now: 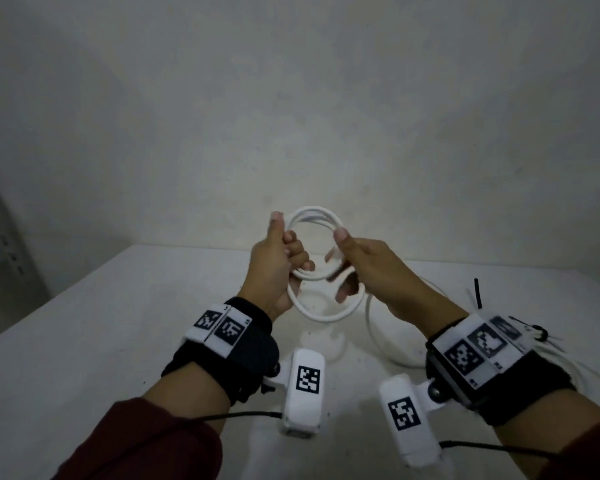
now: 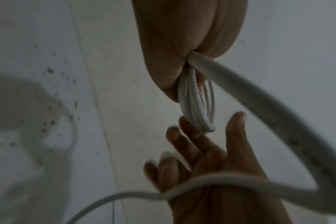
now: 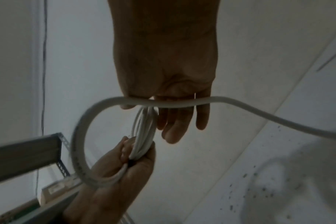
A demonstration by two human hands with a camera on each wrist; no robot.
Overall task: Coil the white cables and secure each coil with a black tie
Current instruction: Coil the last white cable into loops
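Note:
I hold a white cable coil of several turns in the air above the white table. My left hand grips the coil's left side, fingers curled round the bundled strands, thumb up. My right hand is at the coil's right side with thumb raised and fingers blurred; in the wrist views its fingers are straight and spread. The loose cable strand runs across its palm, loops below the coil and trails down to the table. A black tie sticks up at the right.
More black ties and white cables lie near the table's right edge behind my right wrist. A grey wall stands close behind the table. A metal shelf is off to the left. Dark specks dot the tabletop.

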